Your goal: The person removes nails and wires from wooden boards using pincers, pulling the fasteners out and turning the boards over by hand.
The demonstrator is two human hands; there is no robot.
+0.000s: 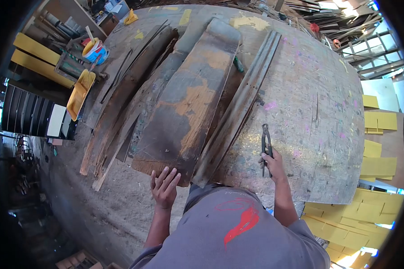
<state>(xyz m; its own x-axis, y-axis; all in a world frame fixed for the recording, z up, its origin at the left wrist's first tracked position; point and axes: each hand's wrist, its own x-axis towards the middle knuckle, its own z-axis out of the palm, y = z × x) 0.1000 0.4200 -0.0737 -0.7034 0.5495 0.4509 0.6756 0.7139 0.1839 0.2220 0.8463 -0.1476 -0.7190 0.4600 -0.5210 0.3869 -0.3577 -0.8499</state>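
Observation:
My left hand [164, 188] rests its spread fingertips on the near end of a worn wooden board [188, 98] with a dark, peeling surface. In my right hand [276, 166] is a pair of dark metal pincers [266, 143], jaws pointing away from me, held over the worktable. Between the two hands a long grooved metal strip [244, 101] lies slanted along the board's right side. More long, rough wood pieces [121, 101] lie to the left of the board.
The paint-stained worktable [314, 112] extends to the right. At the left are a yellow tray [81, 94], a paint bucket [95, 51] and yellow planks [40, 60]. Yellow panels [354, 219] lie at the lower right. Scrap wood [309, 18] is piled beyond the table.

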